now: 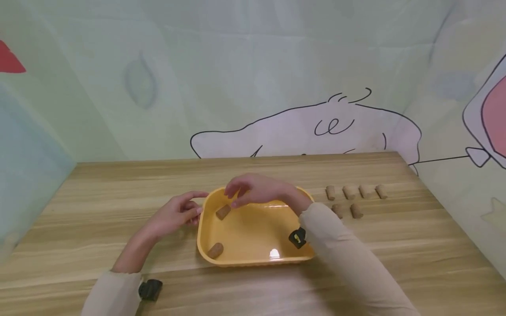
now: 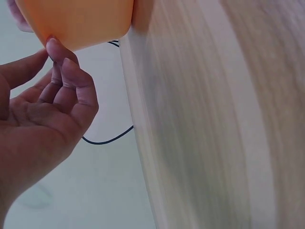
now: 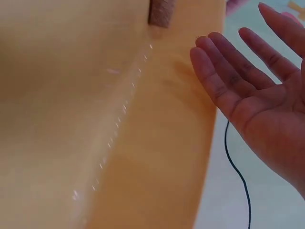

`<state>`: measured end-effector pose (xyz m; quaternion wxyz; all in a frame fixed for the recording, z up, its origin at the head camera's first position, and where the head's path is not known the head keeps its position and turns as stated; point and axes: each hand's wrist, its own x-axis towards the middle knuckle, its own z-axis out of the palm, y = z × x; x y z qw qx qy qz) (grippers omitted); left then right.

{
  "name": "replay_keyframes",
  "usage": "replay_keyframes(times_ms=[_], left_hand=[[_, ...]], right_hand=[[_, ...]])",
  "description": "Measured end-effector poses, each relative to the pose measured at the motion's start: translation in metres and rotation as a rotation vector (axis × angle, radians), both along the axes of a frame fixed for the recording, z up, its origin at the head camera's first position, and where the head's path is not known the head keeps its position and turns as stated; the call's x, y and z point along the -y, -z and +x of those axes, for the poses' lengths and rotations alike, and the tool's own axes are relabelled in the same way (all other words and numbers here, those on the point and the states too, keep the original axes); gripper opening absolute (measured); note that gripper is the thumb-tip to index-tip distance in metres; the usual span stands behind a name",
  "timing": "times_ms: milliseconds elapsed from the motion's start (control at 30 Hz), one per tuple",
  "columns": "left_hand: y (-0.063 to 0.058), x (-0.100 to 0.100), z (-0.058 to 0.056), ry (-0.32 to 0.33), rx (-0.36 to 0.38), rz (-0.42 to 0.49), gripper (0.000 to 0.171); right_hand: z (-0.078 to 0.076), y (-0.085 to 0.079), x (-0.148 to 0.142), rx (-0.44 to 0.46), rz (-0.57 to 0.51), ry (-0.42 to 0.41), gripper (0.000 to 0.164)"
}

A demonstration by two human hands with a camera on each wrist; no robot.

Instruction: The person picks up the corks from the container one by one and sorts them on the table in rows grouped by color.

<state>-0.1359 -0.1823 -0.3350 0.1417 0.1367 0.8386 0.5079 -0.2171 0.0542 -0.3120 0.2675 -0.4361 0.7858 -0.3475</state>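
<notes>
A yellow tray (image 1: 253, 232) with raised walls holds two brown cork stoppers: one cork (image 1: 223, 212) near the far left corner, another cork (image 1: 215, 250) in the near left corner. Over the tray's far left part hovers my right hand (image 1: 254, 188), its fingertips beside the far cork. In the right wrist view the palm faces the camera, fingers spread loosely with nothing in them; one cork (image 3: 162, 12) lies at the top. My left hand (image 1: 175, 215) touches the tray's left outer wall with thumb and index finger, the other fingers loosely bent.
To the right of the tray, several corks (image 1: 349, 192) lie on the wooden table (image 1: 118, 184), four-sided and set against a printed cloth wall (image 1: 237, 87). A black wrist strap piece (image 1: 298, 238) overlaps the tray's right side.
</notes>
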Motion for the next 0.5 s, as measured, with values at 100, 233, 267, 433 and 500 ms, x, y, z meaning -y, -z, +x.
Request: replay_keyframes(times_ms=[100,233,267,433,500], left_hand=[[0.0,0.0,0.0,0.003,0.004,0.006,0.04],[-0.001,-0.001,0.0,-0.004,0.018,0.002,0.04],[-0.001,-0.001,0.0,-0.005,0.019,0.0,0.04],[-0.001,0.0,0.0,-0.006,0.021,0.001,0.04],[0.0,0.0,0.0,-0.004,0.023,0.003,0.04]], right_hand=[[0.002,0.008,0.009,-0.019,0.018,-0.052,0.036],[0.004,0.018,0.014,-0.041,0.043,-0.1,0.036],[0.004,0.02,0.015,-0.048,0.049,-0.107,0.036],[0.004,0.025,0.016,-0.035,0.06,-0.13,0.035],[0.004,0.026,0.016,-0.032,0.056,-0.132,0.035]])
